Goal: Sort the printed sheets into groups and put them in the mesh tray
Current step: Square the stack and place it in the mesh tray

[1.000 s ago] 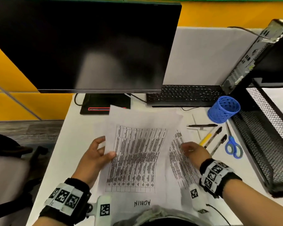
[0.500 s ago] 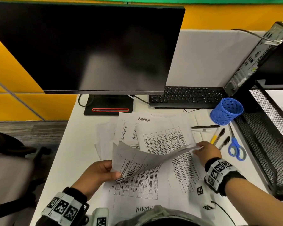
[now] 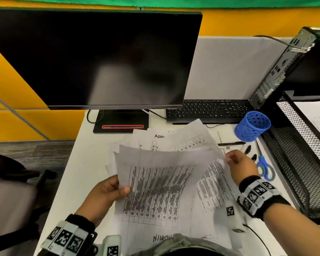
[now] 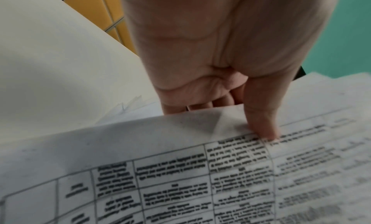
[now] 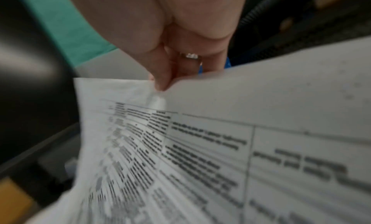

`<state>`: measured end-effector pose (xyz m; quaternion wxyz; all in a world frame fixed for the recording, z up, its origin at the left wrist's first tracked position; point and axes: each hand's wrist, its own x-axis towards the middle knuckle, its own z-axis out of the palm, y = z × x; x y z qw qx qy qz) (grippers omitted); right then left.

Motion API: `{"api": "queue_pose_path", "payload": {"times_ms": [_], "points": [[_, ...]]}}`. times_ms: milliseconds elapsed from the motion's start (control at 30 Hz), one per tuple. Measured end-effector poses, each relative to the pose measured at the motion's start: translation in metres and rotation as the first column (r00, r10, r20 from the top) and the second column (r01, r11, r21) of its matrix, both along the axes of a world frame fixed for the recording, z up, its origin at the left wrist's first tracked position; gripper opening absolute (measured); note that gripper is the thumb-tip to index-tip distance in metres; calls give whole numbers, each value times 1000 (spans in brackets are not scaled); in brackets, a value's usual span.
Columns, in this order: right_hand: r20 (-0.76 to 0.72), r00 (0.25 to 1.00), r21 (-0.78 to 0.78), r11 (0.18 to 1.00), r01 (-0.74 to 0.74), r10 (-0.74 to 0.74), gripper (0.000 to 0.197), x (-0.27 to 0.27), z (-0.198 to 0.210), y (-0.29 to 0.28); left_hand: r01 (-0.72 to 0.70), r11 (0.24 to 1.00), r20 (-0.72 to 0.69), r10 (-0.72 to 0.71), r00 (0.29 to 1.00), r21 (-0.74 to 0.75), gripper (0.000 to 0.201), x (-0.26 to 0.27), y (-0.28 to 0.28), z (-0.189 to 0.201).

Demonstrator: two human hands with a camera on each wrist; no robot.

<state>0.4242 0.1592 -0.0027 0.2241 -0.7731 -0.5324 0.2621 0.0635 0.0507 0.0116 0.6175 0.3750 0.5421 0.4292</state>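
Observation:
A printed sheet (image 3: 161,174) with a table of text is lifted above the desk and curves between both hands. My left hand (image 3: 109,193) pinches its left edge, thumb on top (image 4: 263,126). My right hand (image 3: 238,163) pinches its right corner (image 5: 160,84). Under it lie more printed sheets (image 3: 214,183) spread on the white desk, some marked "ADMIN" (image 3: 159,136). The black mesh tray (image 3: 303,154) stands at the right, with paper (image 3: 318,117) in its upper tier.
A large dark monitor (image 3: 92,58) and a black keyboard (image 3: 207,110) stand behind the papers. A blue mesh pen cup (image 3: 252,126), pens (image 3: 231,143) and blue scissors (image 3: 264,167) lie between the papers and the tray. A computer tower (image 3: 284,67) leans at the right.
The sheet held by both hands has swung up again from a low fold and now spreads wide. My right hand moved right and up to its corner.

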Motion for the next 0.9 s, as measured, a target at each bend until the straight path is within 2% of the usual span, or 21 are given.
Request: {"api": "queue_pose_path", "payload": {"times_ms": [67, 133, 200, 267, 333, 400, 567, 633, 700, 767, 833, 900], "points": [[-219, 975, 52, 998, 38, -25, 8, -1, 12, 0, -16, 999, 24, 16, 1000, 31, 82, 3, 7, 10], [-397, 918, 51, 998, 46, -22, 12, -3, 25, -3, -71, 997, 51, 68, 996, 42, 63, 7, 17, 20], [-560, 828, 25, 999, 37, -17, 16, -7, 38, -5, -152, 987, 33, 150, 988, 56, 36, 14, 30, 31], [-712, 702, 10, 999, 35, -18, 19, -14, 46, -8, -214, 973, -7, 216, 976, 89, 32, 23, 42, 41], [-797, 604, 2, 1000, 2, 1, 19, -20, 50, -9, -268, 955, 1, 270, 963, 129, 31, 33, 52, 52], [-827, 561, 6, 999, -38, 26, 20, -29, 51, -11, -281, 944, -25, 290, 957, 174, 28, 43, 60, 59], [-812, 581, 93, 995, 38, 54, 27, -50, 56, -14, -334, 910, -125, 371, 920, 245, 16, 64, 73, 68], [-759, 636, 176, 984, -6, 140, 28, -57, 66, -14, -369, 877, -164, 431, 887, 308, 12, 72, 76, 76], [-659, 710, 278, 957, -79, 250, 13, -64, 80, -16, -403, 822, -146, 493, 858, 403, 17, 81, 77, 89], [-566, 761, 387, 917, -94, 317, 32, -71, 89, -16, -398, 750, -57, 499, 865, 529, 28, 86, 73, 102], [-514, 798, 456, 888, -57, 315, 35, -72, 93, -19, -343, 694, -9, 450, 893, 633, 42, 89, 65, 106], [-510, 797, 468, 882, -58, 324, 32, -73, 89, -23, -272, 718, -32, 379, 925, 640, 47, 91, 57, 97]]}}
